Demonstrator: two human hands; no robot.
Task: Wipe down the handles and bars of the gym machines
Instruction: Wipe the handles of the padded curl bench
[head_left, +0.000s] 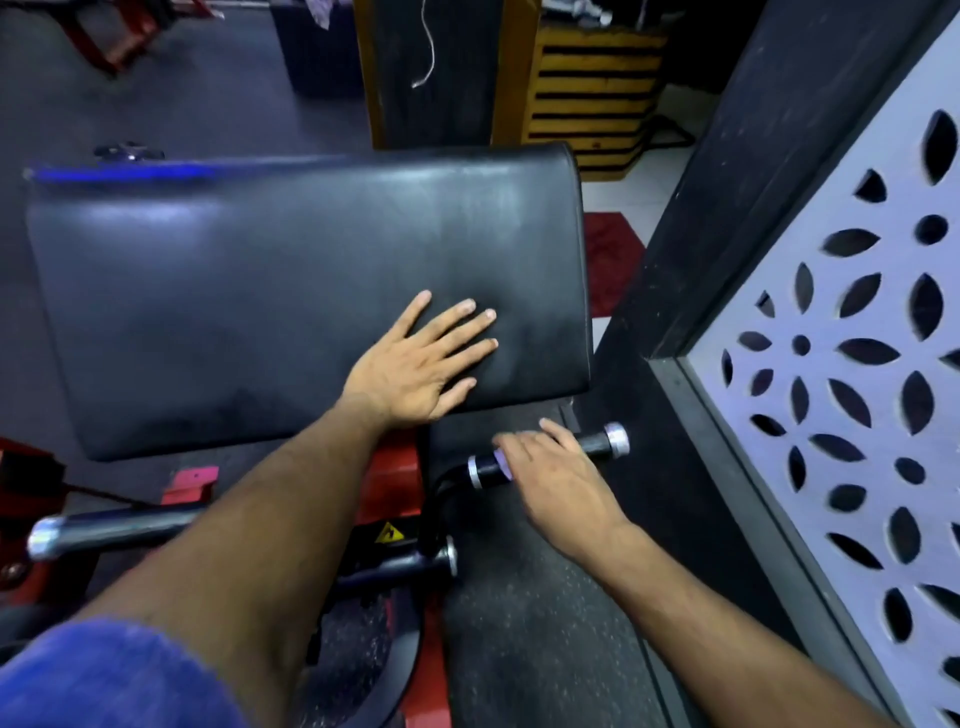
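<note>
Your right hand (550, 467) wraps the right handle (548, 460); your left hand (415, 358) lies flat on the pad (260, 291).
The handle looks rigid and fixed: grip mid-sleeve, between the metal collars, fingers curled round something pale, possibly a wipe.

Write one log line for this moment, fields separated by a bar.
left hand flat on black pad | right hand on right handle | cloth not seen

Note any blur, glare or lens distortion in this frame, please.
Head view: the right hand on the handle is motion-blurred, the left hand on the pad is sharp; soft glare across the pad's top left; wide-angle bending curves the pad's edges and the patterned panel; background is dim and soft.
</note>
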